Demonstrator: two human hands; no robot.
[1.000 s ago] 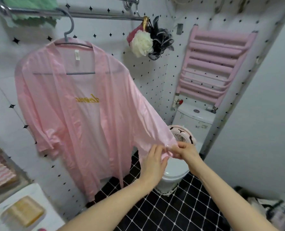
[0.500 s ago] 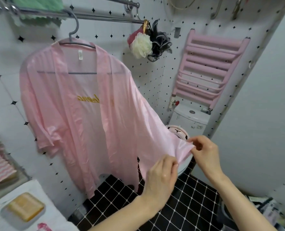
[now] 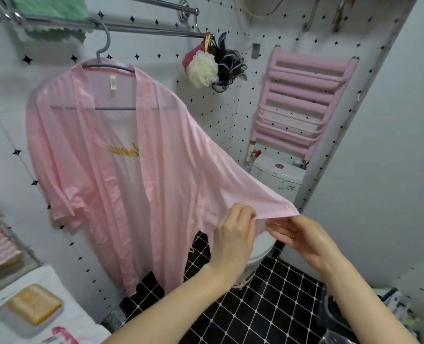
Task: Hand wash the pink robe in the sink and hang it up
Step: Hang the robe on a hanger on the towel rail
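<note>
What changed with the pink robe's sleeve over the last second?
The hands, pinching the cuff close together a second ago, have drawn apart: the right hand pulled its end out to the right while the left hand kept roughly its place, so the pink robe now has its sleeve stretched flat. Unchanged: both hands hold the cuff, and the robe hangs on its hanger from the rail.

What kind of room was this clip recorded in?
A small home bathroom, it seems: a toilet in the corner, bath sponges hanging from a towel rail, and a pink wall radiator.
</note>
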